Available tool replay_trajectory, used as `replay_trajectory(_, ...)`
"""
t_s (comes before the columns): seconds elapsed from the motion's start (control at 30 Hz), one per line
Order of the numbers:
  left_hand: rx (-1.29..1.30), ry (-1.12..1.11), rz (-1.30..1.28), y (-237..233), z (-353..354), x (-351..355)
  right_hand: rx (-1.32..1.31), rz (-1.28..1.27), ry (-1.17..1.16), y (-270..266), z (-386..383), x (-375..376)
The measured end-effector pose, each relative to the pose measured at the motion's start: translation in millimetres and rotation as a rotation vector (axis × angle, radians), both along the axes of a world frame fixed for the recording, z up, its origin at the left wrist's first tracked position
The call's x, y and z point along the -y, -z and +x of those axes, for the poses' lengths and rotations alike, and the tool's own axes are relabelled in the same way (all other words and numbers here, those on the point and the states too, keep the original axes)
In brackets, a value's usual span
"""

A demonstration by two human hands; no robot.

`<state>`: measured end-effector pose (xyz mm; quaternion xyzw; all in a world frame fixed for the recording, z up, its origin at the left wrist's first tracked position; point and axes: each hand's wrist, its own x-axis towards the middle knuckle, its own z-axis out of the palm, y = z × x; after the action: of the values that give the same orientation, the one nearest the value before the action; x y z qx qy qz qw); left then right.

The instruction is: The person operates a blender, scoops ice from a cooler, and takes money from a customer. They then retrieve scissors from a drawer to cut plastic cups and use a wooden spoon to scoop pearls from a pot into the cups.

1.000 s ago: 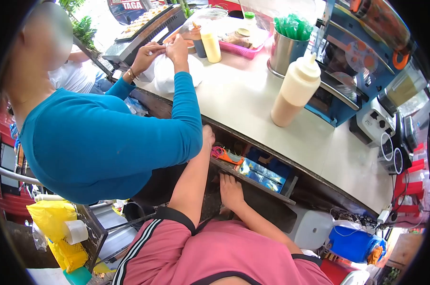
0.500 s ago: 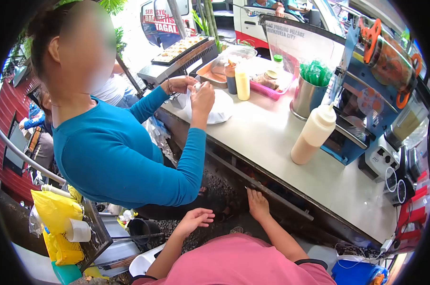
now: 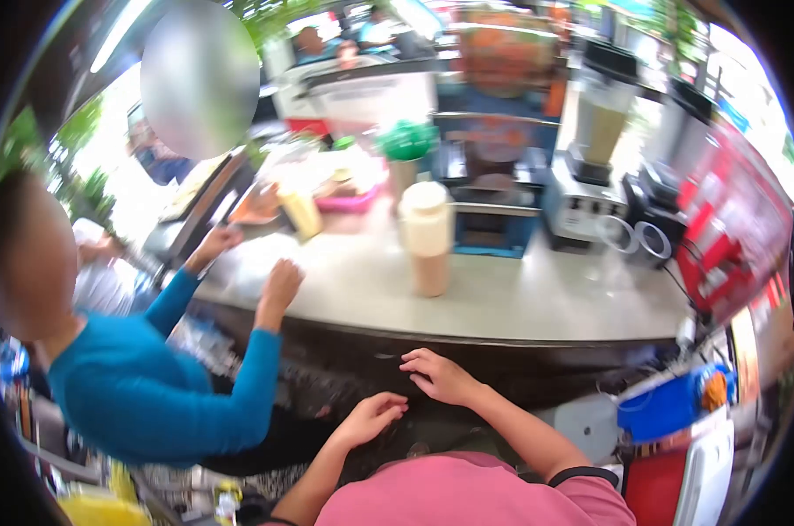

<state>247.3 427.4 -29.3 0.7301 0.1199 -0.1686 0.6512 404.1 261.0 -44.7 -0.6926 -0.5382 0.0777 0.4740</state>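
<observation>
My left hand (image 3: 370, 420) hovers low in front of my body, its fingers loosely extended and nothing visible in them. Just right of it, my right hand (image 3: 441, 376) is held under the counter's front edge, fingers half bent and apart, with nothing seen in its grasp. Both hands are nearest to the counter (image 3: 493, 320). On it stands a squeeze bottle (image 3: 427, 237) with a pinkish-brown filling. The view is smeared by motion, so small details are lost.
At left, a co-worker in a blue sleeve (image 3: 256, 386) has both hands over a white plastic bag (image 3: 255, 263). A yellow bottle (image 3: 300, 213), a pink tray (image 3: 353, 200), a blender (image 3: 594, 149) and a blue machine (image 3: 489, 223) occupy the counter. A blue bin (image 3: 669, 408) sits lower right.
My view has swung right, so the counter and co-worker appear further left. My right hand has come off the counter's edge area and moved closer to my left hand.
</observation>
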Motion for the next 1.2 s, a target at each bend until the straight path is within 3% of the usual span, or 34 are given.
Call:
replay_trajectory(0.07, -0.027, 0.019, -0.054, -16.4, 22.3, 28.1, 0.091, 0.135, 0.228, -74.9, 28.2, 60.2)
replay_trajectory(0.13, 0.021, 0.052, -0.125, -25.6, 49.3, 59.2, 0.31, 0.476, 0.531, -144.1, 84.0, 125.1)
replay_trajectory(0.23, 0.267, 0.189, -0.113, -39.6, 111.6, 108.5, 0.666, 0.67, 0.944, -270.6, 175.4, 200.7)
replay_trajectory(0.3, 0.446, 0.205, -0.063, -60.7, 161.6, 144.5, 0.703, 0.622, 1.075, -344.0, 248.7, 228.9)
replay_trajectory(0.33, 0.524, 0.188, -0.021, -72.3, 185.2, 163.7, 0.85, 0.517, 1.081, -372.3, 296.3, 242.9)
replay_trajectory(0.4, 0.628, 0.11, 0.001, -64.8, 240.3, 192.7, 1.001, 0.354, 1.107, -419.2, 417.4, 259.5)
replay_trajectory(0.47, 0.772, 0.081, 0.116, -51.3, 282.8, 218.2, 0.852, 0.1, 1.091, -459.0, 481.5, 247.0)
replay_trajectory(0.53, 1.057, -0.047, 0.298, -28.9, 316.6, 244.3, 0.482, 0.05, 0.753, -479.4, 533.7, 232.2)
replay_trajectory(0.57, 1.05, -0.1, 0.242, -13.4, 321.6, 258.4, 0.567, -0.003, 0.784, -482.4, 517.9, 220.1)
replay_trajectory(0.6, 1.054, -0.126, 0.19, -6.9, 327.4, 263.8, 0.646, -0.008, 0.882, -484.7, 585.3, 226.3)
replay_trajectory(0.67, 0.819, -0.175, 0.117, -14.2, 312.8, 259.8, 0.875, 0.202, 0.811, -469.0, 678.9, 232.3)
replay_trajectory(0.77, 0.632, -0.242, 0.099, 12.7, 302.3, 261.3, 0.335, 0.024, 0.608, -464.6, 642.9, 229.7)
replay_trajectory(0.9, 0.623, -0.433, 0.016, 31.5, 302.7, 269.7, 0.675, 0.486, 0.613, -464.5, 623.5, 219.2)
replay_trajectory(1.0, 0.597, -0.459, 0.038, 28.1, 301.1, 268.1, 0.714, 0.523, 0.6, -473.9, 582.7, 213.5)
replay_trajectory(1.07, 0.614, -0.486, 0.108, 35.2, 302.1, 267.1, 1.037, 0.532, 0.518, -473.0, 601.7, 201.6)
replay_trajectory(1.17, 0.603, -0.481, 0.163, 40.4, 303.0, 267.5, 0.688, 0.288, 0.559, -462.6, 606.5, 209.9)
replay_trajectory(1.2, 0.596, -0.471, 0.161, 38.7, 302.0, 266.5, 1.029, 0.429, 0.597, -466.4, 610.9, 209.1)
